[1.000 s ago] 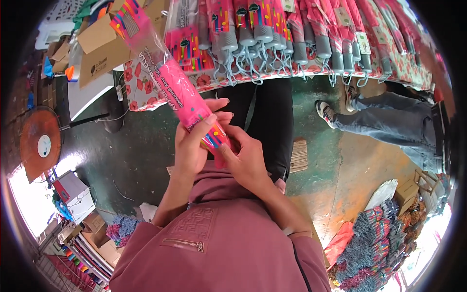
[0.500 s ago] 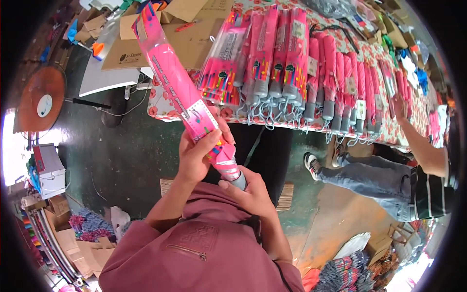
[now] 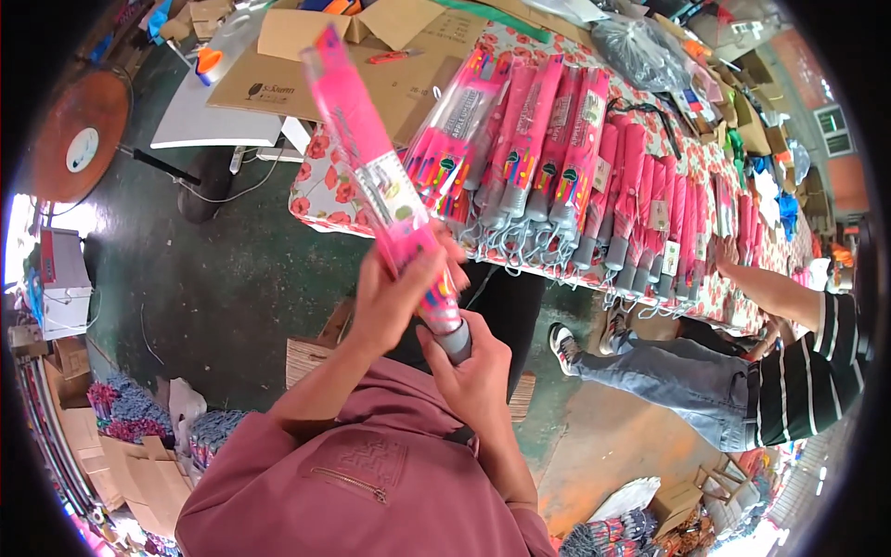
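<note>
A folded pink umbrella (image 3: 357,139) in a printed clear sleeve slants up and away from my body. My left hand (image 3: 394,295) is wrapped around the sleeve's lower part, above the handle. Lower down, my right hand (image 3: 475,369) grips the umbrella's grey handle (image 3: 453,342), with the thumb along it. The sleeve's far end is blurred by motion. Beyond my hands, several sleeved pink umbrellas (image 3: 529,139) lie side by side on a table with a floral cloth (image 3: 320,190). Their grey handles and cord loops point toward me over the near edge.
More pink umbrellas (image 3: 650,209) continue along the table to the right. There, a co-worker's hand (image 3: 729,258) reaches to the row. At the far left of the table lies a flattened cardboard box (image 3: 278,107) with a red cutter (image 3: 394,57). A round orange disc (image 3: 83,148) stands left.
The umbrella has turned about its length, now showing a pale label panel, and its far end has moved right and down. Both hands keep their hold. The co-worker's hand has shifted left.
</note>
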Demonstrator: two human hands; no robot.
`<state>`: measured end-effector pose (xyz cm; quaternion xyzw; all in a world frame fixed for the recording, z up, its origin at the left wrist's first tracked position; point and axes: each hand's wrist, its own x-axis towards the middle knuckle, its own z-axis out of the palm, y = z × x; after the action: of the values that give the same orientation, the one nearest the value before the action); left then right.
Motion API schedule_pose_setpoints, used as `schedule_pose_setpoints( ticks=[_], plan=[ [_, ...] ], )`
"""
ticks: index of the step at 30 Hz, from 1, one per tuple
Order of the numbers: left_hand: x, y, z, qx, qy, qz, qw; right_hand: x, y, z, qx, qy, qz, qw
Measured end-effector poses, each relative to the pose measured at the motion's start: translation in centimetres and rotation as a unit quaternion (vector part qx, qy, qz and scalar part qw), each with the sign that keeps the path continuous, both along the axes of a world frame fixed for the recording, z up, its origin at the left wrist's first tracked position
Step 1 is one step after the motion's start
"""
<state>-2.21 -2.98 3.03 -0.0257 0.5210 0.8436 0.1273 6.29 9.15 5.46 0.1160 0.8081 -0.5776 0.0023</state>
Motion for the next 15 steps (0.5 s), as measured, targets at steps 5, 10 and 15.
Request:
schedule_pose_setpoints(
  ticks=[5,10,15],
  plan=[
    [0.1,-0.6,-1.0,0.203,0.051,-0.115,0.971,0.2,0.2,-0.3,-0.024,-0.014,0.008,1.000],
    [-1.8,-3.2,-2.8,0.122,0.009,0.001,0.992,2.1,1.1,-2.1,0.057,-0.020,0.020,0.998],
    [-0.5,-2.3,-3.9,0.107,0.017,-0.024,0.994,2.4,0.9,-2.0,0.115,-0.046,0.010,0.992]
  ],
)
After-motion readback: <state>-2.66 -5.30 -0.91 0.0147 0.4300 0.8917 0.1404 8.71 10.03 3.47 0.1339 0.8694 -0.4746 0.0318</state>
